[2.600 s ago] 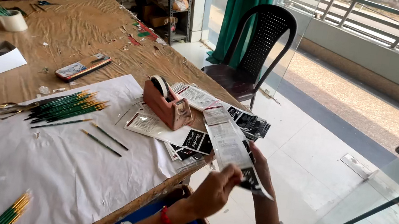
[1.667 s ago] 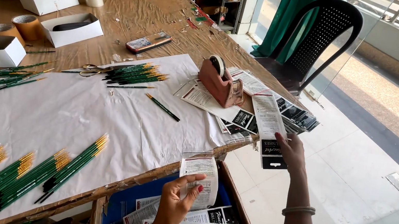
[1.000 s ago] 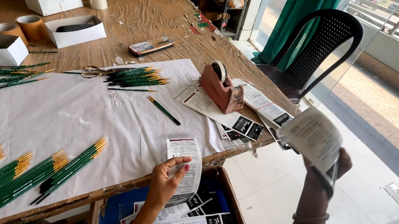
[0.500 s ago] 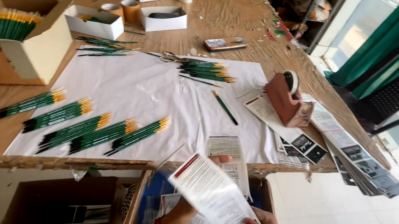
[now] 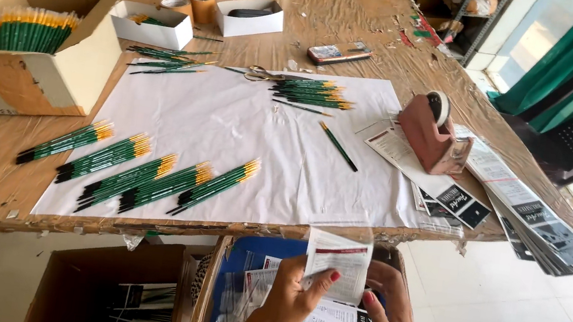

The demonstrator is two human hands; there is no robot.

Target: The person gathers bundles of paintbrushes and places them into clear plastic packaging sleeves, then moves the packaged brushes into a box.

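- Both your hands have come together below the table's near edge [image 5: 217, 227]; half a second ago the printed sheet was slanting across them, now it stands upright.
- Your left hand [image 5: 293, 300] pinches the clear-sleeved printed sheet [image 5: 338, 262] from its left side, thumb on the front, fingers closed round it.
- Your right hand [image 5: 388, 314] cups the sheet's right edge from behind, fingers curled against it.
- Just beneath the sheet sits the blue box [image 5: 249, 264] stacked with more printed leaflets.
- Up on the table, bundles of green brushes [image 5: 142, 174] lie on white paper [image 5: 231, 127], well left of the tape dispenser [image 5: 434, 133].
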